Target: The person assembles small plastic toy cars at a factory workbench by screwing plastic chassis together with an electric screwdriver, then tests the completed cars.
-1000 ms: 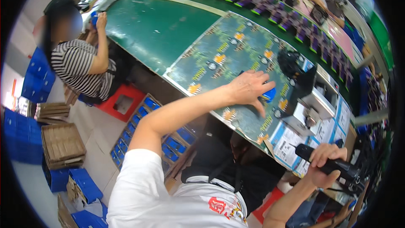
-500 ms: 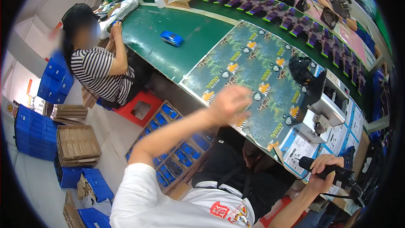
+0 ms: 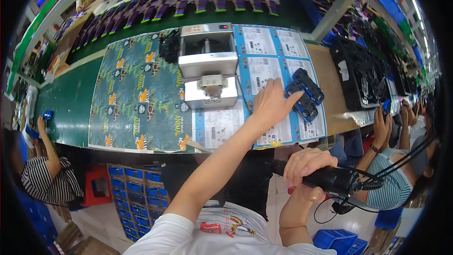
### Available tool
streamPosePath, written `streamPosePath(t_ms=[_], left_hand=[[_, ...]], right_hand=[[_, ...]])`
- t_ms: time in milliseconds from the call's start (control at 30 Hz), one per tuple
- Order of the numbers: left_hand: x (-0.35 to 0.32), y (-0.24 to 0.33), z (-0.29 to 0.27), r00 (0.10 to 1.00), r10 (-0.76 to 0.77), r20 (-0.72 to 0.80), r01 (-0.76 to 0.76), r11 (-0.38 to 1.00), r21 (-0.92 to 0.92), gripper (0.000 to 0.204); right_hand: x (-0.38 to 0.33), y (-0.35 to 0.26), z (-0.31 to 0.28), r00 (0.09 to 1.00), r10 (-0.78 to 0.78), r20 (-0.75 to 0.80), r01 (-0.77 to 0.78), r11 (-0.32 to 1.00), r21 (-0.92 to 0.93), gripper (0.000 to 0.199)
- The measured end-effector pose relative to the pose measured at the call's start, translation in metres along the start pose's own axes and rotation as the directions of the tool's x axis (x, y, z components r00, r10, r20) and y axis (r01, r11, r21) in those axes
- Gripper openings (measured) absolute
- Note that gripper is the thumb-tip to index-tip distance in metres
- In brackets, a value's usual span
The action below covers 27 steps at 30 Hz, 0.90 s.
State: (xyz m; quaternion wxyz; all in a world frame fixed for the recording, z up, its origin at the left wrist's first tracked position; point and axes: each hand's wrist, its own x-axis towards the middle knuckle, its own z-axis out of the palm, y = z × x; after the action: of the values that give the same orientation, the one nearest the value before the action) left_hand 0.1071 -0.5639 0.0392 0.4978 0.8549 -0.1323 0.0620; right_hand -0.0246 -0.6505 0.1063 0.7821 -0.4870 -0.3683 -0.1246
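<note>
My left hand (image 3: 270, 106) reaches over the printed sheets with its fingers apart and nothing in them. Its thumb points at a small group of blue toy cars with black undersides (image 3: 306, 108), close to or touching them. My right hand (image 3: 309, 165) is wrapped around a black electric screwdriver (image 3: 330, 180) near the table's front edge. The tool lies nearly level, tip to the left, its cable trailing right. Left of my left hand stands a metal machine with an open bin (image 3: 207, 63), and a heap of small black parts (image 3: 170, 46) sits beside it.
A sheet printed with animals (image 3: 137, 94) covers the table's left part. Beyond runs a green conveyor with rows of purple parts (image 3: 198, 4). A black crate (image 3: 351, 78) stands right. Co-workers sit at both sides. Below the table is a tray of blue toy cars (image 3: 137, 198).
The view has swung to the right. My left hand has gone from above the animal-print sheet to beside the blue toy cars. My right hand still holds the electric screwdriver.
</note>
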Motion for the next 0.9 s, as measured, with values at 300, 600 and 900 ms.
streamPosePath(t_ms=[300,600,900], left_hand=[[-0.001,-0.002,0.025,0.996,-0.078,0.033,0.085,0.897,-0.434,0.050],[-0.123,-0.028,-0.119,0.887,-0.440,0.139,0.285,0.287,-0.915,0.025],[-0.158,-0.066,-0.176,0.843,-0.528,0.105,0.263,0.235,-0.936,0.036]], right_hand=[[-0.011,-0.020,-0.029,0.998,-0.030,-0.047,0.029,0.999,-0.032,0.044],[0.005,-0.006,-0.009,0.987,-0.067,-0.145,0.063,0.997,-0.034,0.049],[0.047,0.057,0.064,0.997,0.018,-0.079,-0.017,1.000,0.012,0.051]])
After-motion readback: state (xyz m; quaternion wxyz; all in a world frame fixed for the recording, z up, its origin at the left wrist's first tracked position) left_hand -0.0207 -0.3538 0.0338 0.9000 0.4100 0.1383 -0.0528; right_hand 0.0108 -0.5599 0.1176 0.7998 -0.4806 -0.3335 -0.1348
